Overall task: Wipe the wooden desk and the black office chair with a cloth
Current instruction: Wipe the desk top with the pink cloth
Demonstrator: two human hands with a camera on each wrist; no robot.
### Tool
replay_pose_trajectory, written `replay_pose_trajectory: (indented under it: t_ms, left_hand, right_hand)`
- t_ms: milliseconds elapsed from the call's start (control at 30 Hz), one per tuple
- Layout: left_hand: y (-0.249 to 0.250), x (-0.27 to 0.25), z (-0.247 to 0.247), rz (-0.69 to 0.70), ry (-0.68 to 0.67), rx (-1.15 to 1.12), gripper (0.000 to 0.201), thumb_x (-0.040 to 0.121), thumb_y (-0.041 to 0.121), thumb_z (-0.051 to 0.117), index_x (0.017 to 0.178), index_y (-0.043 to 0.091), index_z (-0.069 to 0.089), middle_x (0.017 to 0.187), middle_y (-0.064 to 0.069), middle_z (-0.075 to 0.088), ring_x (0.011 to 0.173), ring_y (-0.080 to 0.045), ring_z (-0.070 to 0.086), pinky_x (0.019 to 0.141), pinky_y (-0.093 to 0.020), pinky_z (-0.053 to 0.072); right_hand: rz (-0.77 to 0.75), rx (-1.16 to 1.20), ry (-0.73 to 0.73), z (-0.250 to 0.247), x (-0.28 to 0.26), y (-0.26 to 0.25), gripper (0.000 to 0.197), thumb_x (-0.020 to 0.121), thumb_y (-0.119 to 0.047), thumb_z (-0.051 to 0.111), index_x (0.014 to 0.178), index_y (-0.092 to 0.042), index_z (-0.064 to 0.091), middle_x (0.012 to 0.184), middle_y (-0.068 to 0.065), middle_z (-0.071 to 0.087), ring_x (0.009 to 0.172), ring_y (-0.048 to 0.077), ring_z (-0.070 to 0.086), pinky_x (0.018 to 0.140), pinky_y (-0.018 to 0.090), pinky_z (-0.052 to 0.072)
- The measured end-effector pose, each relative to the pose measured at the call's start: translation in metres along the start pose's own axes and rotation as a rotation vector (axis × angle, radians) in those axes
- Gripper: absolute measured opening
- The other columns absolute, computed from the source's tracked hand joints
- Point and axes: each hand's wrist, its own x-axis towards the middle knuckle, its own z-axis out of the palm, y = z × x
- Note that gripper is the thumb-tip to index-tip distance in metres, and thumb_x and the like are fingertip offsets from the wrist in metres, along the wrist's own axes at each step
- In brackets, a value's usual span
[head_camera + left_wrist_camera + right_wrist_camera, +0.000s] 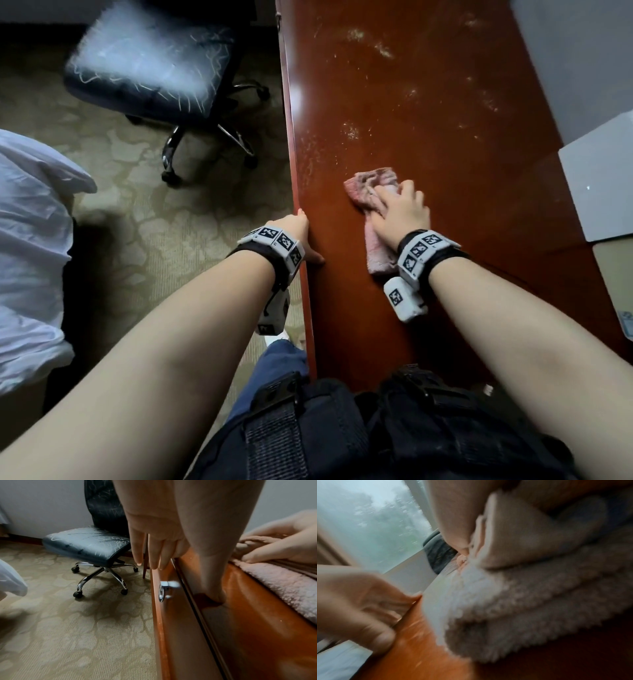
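Observation:
A reddish wooden desk (428, 113) runs up the right half of the head view, with pale dusty smears on its far part. My right hand (399, 210) lies flat on a pink fluffy cloth (368, 193) and presses it onto the desk top. My left hand (303, 236) rests on the desk's left edge, thumb on top and straight fingers (152, 555) hanging down the side. The black office chair (150, 65), its seat marked with white scribbles, stands on the carpet at the upper left. In the right wrist view the cloth (530, 608) fills the frame, blurred.
A white flat board (603, 185) lies on the desk at the right edge. White bedding (30, 246) is at the left. A chrome drawer knob (163, 591) sticks out of the desk's side below my left hand. Patterned carpet (68, 628) lies between bed, chair and desk.

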Motion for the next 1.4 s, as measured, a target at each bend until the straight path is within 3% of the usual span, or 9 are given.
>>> replay_pose_trajectory:
  t_ms: [367, 600, 667, 733, 800, 867, 1000, 1200, 1400]
  left_hand:
    - [0.001, 0.003, 0.0, 0.002, -0.023, -0.011, 0.114, 0.067, 0.054, 0.078, 0.149, 0.006, 0.014, 0.136, -0.012, 0.05, 0.12, -0.029, 0.053, 0.094, -0.038, 0.045]
    - [-0.005, 0.008, 0.009, -0.005, -0.001, -0.103, 0.118, 0.069, 0.053, 0.077, 0.15, 0.006, 0.005, 0.139, -0.011, 0.046, 0.123, -0.027, 0.05, 0.097, -0.037, 0.045]
    - [-0.007, 0.008, 0.005, 0.013, 0.005, -0.074, 0.099, 0.072, 0.055, 0.073, 0.144, 0.006, 0.026, 0.131, -0.01, 0.053, 0.116, -0.027, 0.054, 0.091, -0.037, 0.048]
    - [-0.009, 0.011, -0.004, 0.058, 0.067, -0.009, 0.059, 0.082, 0.057, 0.062, 0.114, 0.009, 0.052, 0.115, -0.009, 0.061, 0.1, -0.026, 0.06, 0.077, -0.033, 0.048]
    - [-0.012, 0.015, -0.018, 0.1, 0.136, 0.037, 0.041, 0.092, 0.05, 0.049, 0.098, 0.011, 0.058, 0.106, -0.009, 0.064, 0.087, -0.025, 0.06, 0.07, -0.031, 0.045]
    - [-0.019, 0.023, -0.035, 0.127, 0.167, 0.068, 0.036, 0.094, 0.036, 0.043, 0.118, 0.012, 0.057, 0.113, -0.01, 0.062, 0.096, -0.027, 0.06, 0.077, -0.034, 0.047]
    - [-0.035, 0.05, -0.071, 0.165, 0.057, 0.142, 0.057, 0.094, 0.022, 0.039, 0.149, 0.023, 0.023, 0.126, -0.012, 0.056, 0.11, -0.032, 0.057, 0.086, -0.037, 0.046]
    - [-0.057, 0.093, -0.106, 0.256, -0.047, 0.395, 0.074, 0.093, 0.016, 0.04, 0.15, 0.034, -0.003, 0.13, -0.014, 0.054, 0.116, -0.032, 0.052, 0.098, -0.038, 0.038]
    - [-0.062, 0.116, -0.129, 0.351, -0.03, 0.497, 0.08, 0.087, 0.014, 0.049, 0.15, 0.037, 0.006, 0.133, -0.015, 0.052, 0.121, -0.031, 0.048, 0.097, -0.036, 0.035]
  right_hand:
    - [0.541, 0.139, 0.097, -0.001, -0.006, 0.087, 0.044, 0.091, -0.033, 0.05, 0.134, -0.028, 0.045, 0.142, 0.015, 0.025, 0.128, 0.037, 0.03, 0.099, 0.053, 0.035]
    - [0.537, 0.175, 0.048, -0.004, 0.003, 0.087, 0.047, 0.089, -0.029, 0.05, 0.136, -0.026, 0.043, 0.143, 0.016, 0.02, 0.128, 0.037, 0.027, 0.101, 0.053, 0.037]
    - [0.536, 0.182, 0.034, -0.007, 0.004, 0.084, 0.047, 0.089, -0.028, 0.05, 0.135, -0.025, 0.044, 0.141, 0.016, 0.021, 0.127, 0.038, 0.027, 0.1, 0.053, 0.037]
    - [0.537, 0.174, 0.031, -0.008, 0.006, 0.076, 0.046, 0.089, -0.028, 0.051, 0.135, -0.025, 0.044, 0.14, 0.016, 0.022, 0.126, 0.038, 0.029, 0.1, 0.052, 0.038]
    - [0.521, 0.151, 0.024, -0.008, 0.011, 0.062, 0.047, 0.089, -0.029, 0.051, 0.136, -0.026, 0.044, 0.139, 0.017, 0.024, 0.125, 0.037, 0.03, 0.1, 0.049, 0.036]
    - [0.489, 0.136, 0.031, -0.008, 0.017, 0.041, 0.047, 0.088, -0.028, 0.052, 0.134, -0.026, 0.045, 0.136, 0.017, 0.026, 0.123, 0.038, 0.032, 0.1, 0.048, 0.034]
    - [0.443, 0.106, 0.041, -0.004, 0.029, -0.016, 0.045, 0.088, -0.028, 0.053, 0.132, -0.026, 0.046, 0.133, 0.017, 0.029, 0.121, 0.036, 0.034, 0.098, 0.046, 0.034]
    - [0.3, 0.04, 0.033, 0.008, 0.035, -0.115, 0.043, 0.086, -0.031, 0.052, 0.128, -0.03, 0.046, 0.13, 0.013, 0.033, 0.118, 0.032, 0.036, 0.096, 0.043, 0.035]
    - [0.17, 0.016, -0.039, 0.011, 0.025, -0.145, 0.051, 0.082, -0.028, 0.052, 0.132, -0.035, 0.044, 0.13, 0.01, 0.035, 0.114, 0.03, 0.037, 0.092, 0.042, 0.035]
